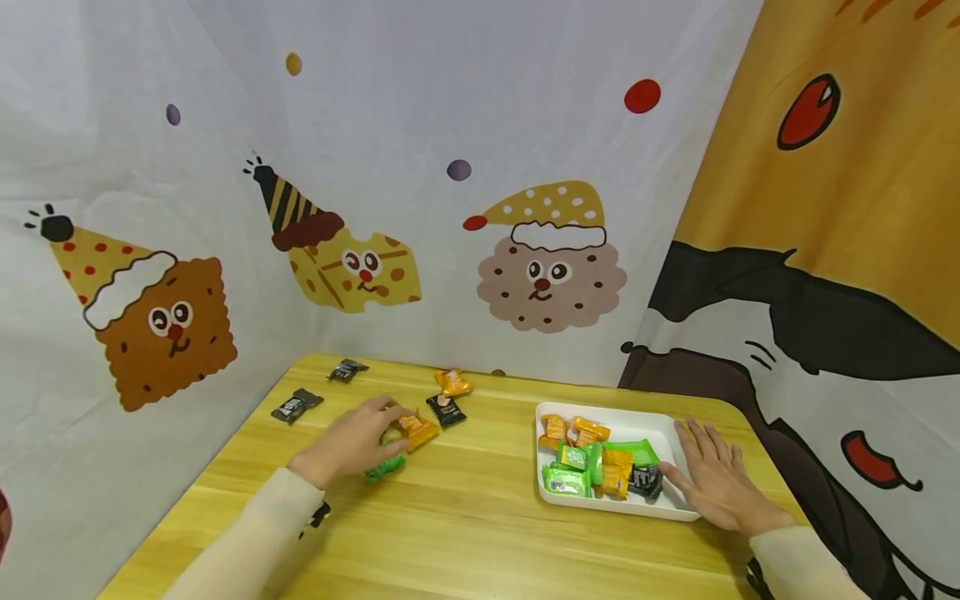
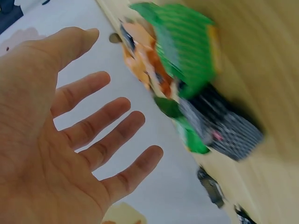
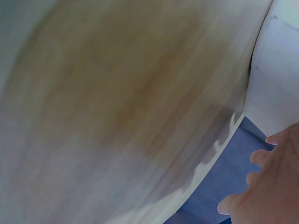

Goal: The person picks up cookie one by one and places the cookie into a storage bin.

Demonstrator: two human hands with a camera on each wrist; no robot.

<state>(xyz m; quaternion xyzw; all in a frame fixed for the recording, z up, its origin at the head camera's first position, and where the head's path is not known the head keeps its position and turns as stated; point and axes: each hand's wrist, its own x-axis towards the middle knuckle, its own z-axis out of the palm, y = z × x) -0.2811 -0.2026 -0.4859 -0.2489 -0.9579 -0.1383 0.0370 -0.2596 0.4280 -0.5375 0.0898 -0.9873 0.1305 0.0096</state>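
No word, brand or number can be read. Pale marks, perhaps lettering but too small to make out, stand on the dark wrapper [image 1: 297,406] to the left of the left grip [image 1: 358,439], on the black wrapper [image 1: 447,412] beyond its fingertips, and on the green wrapper [image 1: 567,481] in the white tray [image 1: 656,428] that the right grip [image 1: 716,479] touches.

orange packets [image 1: 420,432] | green packets [image 1: 386,469] | black packets [image 1: 297,406] | white tray [image 1: 615,507] | yellow wood-grained tabletop [image 1: 450,546]
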